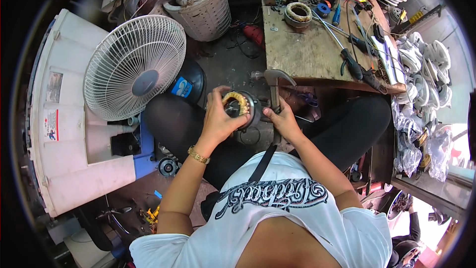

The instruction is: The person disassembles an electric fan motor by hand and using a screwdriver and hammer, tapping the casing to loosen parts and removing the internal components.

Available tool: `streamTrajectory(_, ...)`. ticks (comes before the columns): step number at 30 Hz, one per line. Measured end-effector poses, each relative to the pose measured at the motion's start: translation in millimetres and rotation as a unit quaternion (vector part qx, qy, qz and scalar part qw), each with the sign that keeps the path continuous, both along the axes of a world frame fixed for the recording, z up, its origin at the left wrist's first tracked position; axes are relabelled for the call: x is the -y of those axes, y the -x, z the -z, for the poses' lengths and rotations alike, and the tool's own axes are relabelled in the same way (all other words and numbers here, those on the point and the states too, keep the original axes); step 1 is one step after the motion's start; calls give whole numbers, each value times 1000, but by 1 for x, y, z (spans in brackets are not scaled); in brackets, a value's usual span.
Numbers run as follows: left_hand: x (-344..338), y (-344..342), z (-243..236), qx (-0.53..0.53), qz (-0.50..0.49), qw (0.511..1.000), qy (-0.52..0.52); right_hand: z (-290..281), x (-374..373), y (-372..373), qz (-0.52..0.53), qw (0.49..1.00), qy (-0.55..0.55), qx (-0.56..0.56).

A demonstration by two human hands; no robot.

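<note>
My left hand point(218, 119) is closed on the rim of a motor stator point(254, 110), a round dark metal body with a ring of yellowish windings inside. The stator is between my knees, tilted so the windings show. In my right hand point(286, 122) is a claw hammer point(274, 94), gripped by its handle. The hammer stands head up just right of the stator, its claw curving to the right and its striking face to the left. Whether the hammer touches the stator, I cannot tell.
A wooden workbench point(287, 49) at the far right bears another wound stator point(298, 15), screwdrivers point(351, 64) and small parts. On the left are a fan with a white grille point(134, 44) and a large white casing point(74, 168). Behind stands a white perforated basket point(203, 17) of wires.
</note>
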State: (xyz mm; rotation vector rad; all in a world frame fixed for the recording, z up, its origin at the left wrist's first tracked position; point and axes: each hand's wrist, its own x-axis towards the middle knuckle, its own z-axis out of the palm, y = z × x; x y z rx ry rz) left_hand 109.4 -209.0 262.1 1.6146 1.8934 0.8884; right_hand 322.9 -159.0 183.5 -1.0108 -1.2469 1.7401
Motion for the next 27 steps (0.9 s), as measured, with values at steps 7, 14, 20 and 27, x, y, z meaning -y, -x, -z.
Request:
streamTrajectory(7, 15, -15, -22, -50, 67, 994, 73, -11, 1, 12, 8, 992, 89, -86)
streamTrajectory(14, 19, -17, -21, -86, 127, 988, 2, -24, -9, 10, -17, 999, 16, -38)
streamTrajectory(20, 11, -10, 24, -98, 23, 995, 29, -76, -7, -31, -54, 943, -172, 278)
streamTrajectory(27, 0, -14, 28, -149, 3, 987, 58, -38, 18, -37, -99, 859, -258, 430)
